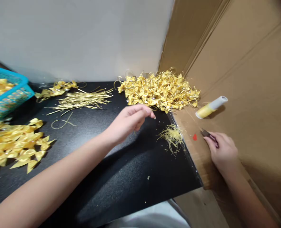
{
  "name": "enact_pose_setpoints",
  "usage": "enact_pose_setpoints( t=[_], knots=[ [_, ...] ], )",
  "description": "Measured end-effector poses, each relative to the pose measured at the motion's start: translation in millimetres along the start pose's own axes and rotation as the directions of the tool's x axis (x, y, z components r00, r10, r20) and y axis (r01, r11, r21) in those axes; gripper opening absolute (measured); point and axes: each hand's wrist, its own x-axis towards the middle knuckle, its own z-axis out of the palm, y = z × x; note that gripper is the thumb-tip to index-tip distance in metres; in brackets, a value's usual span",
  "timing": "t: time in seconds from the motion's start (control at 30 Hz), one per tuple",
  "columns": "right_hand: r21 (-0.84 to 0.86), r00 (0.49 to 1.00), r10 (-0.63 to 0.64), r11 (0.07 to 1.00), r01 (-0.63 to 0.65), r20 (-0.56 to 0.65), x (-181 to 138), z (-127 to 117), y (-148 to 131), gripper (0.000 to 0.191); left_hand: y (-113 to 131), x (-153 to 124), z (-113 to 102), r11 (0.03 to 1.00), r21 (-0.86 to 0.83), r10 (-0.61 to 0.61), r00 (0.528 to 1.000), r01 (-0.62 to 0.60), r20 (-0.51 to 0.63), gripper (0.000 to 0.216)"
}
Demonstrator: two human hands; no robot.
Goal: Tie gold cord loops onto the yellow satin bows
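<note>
My left hand (pixel 134 119) is over the black tabletop with its fingers curled in. Whether anything is inside them is hidden. My right hand (pixel 222 148) is closed around small dark thread snips (pixel 209 136), whose tips point left over the cardboard. A tangle of pale yellow thread clippings (pixel 172 136) lies between my hands, at the table's right edge. Beyond my left hand is a large heap of gold ribbon bows with beads and cords (pixel 161 90). A white tube with yellow thread around it (pixel 209 107) stands tilted beyond the snips.
Gold cords (pixel 83 100) lie bundled at the back, with a loose looped cord (pixel 63 123) nearer. More gold bows (pixel 19 144) are piled at left, beside a turquoise basket (pixel 23 79) holding others. A cardboard wall (pixel 247 72) rises at right. A red scrap (pixel 194 137) lies near the snips.
</note>
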Motion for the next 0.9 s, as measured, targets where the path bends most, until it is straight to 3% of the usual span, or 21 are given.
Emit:
enact_pose_setpoints(
  t=[0.13, 0.23, 0.27, 0.3, 0.33, 0.37, 0.4, 0.43, 0.47, 0.5, 0.53, 0.57, 0.6, 0.67, 0.8, 0.9],
  knots=[
    [-0.053, 1.0, -0.016, 0.998, 0.015, -0.023, 1, 4, 17, 0.039, 30, -7, -23, 0.991, 0.128, 0.061, 0.987, -0.042, -0.149, 0.023],
    [0.0, 0.996, 0.058, 0.998, -0.058, -0.064, 7, -2, -5, 0.039, 40, -17, -31, 0.982, 0.159, 0.129, 0.976, -0.101, -0.175, 0.023],
    [0.092, 0.992, 0.099, 0.991, -0.092, -0.075, 9, -6, -22, 0.039, 41, -20, -32, 0.98, 0.155, 0.153, 0.975, -0.128, -0.162, 0.022],
    [0.258, 0.985, 0.17, 0.952, -0.164, -0.002, 9, -10, -45, 0.037, 41, -23, -32, 0.976, 0.155, 0.174, 0.974, -0.151, -0.148, 0.022],
    [0.458, 0.963, 0.226, 0.847, -0.269, 0.149, 8, -13, -71, 0.035, 41, -27, -31, 0.972, 0.163, 0.191, 0.973, -0.169, -0.131, 0.022],
    [0.615, 0.891, 0.192, 0.662, -0.427, 0.412, 6, -14, -100, 0.035, 39, -31, -29, 0.966, 0.183, 0.205, 0.972, -0.182, -0.115, 0.022],
    [0.658, 0.74, 0.036, 0.43, -0.619, 0.672, 3, -14, -129, 0.039, 37, -36, -27, 0.958, 0.214, 0.214, 0.972, -0.189, -0.098, 0.023],
    [0.573, 0.55, -0.16, 0.208, -0.793, 0.819, 0, -13, -158, 0.046, 34, -42, -24, 0.949, 0.248, 0.219, 0.973, -0.195, -0.072, 0.024],
    [0.418, 0.385, -0.324, 0.036, -0.908, 0.864, -3, -9, -183, 0.051, 31, -49, -20, 0.939, 0.277, 0.221, 0.975, -0.203, -0.035, 0.025],
    [0.273, 0.282, -0.439, -0.087, -0.958, 0.853, -6, -4, -205, 0.05, 27, -56, -17, 0.93, 0.304, 0.208, 0.978, -0.206, 0.025, 0.025],
    [0.195, 0.261, -0.503, -0.18, -0.964, 0.824, -7, 2, -222, 0.043, 23, -64, -14, 0.924, 0.324, 0.184, 0.978, -0.205, 0.093, 0.025],
    [0.199, 0.314, -0.499, -0.271, -0.942, 0.808, -7, 8, -236, 0.03, 18, -72, -12, 0.921, 0.318, 0.168, 0.967, -0.223, 0.193, 0.025],
    [0.217, 0.352, -0.469, -0.319, -0.923, 0.81, -6, 13, -245, 0.024, 13, -80, -10, 0.916, 0.297, 0.187, 0.942, -0.27, 0.278, 0.025],
    [0.217, 0.35, -0.383, -0.349, -0.911, 0.855, -1, 21, -255, 0.017, 4, -92, -9, 0.877, 0.314, 0.224, 0.888, -0.364, 0.403, 0.023],
    [0.141, 0.26, -0.246, -0.413, -0.9, 0.934, 8, 28, -261, 0.011, -13, -106, -13, 0.76, 0.409, 0.294, 0.828, -0.505, 0.477, 0.022],
    [0.122, 0.236, -0.206, -0.45, -0.884, 0.949, 11, 33, -261, 0.008, -25, -111, -15, 0.66, 0.454, 0.339, 0.777, -0.598, 0.53, 0.023]
  ],
)
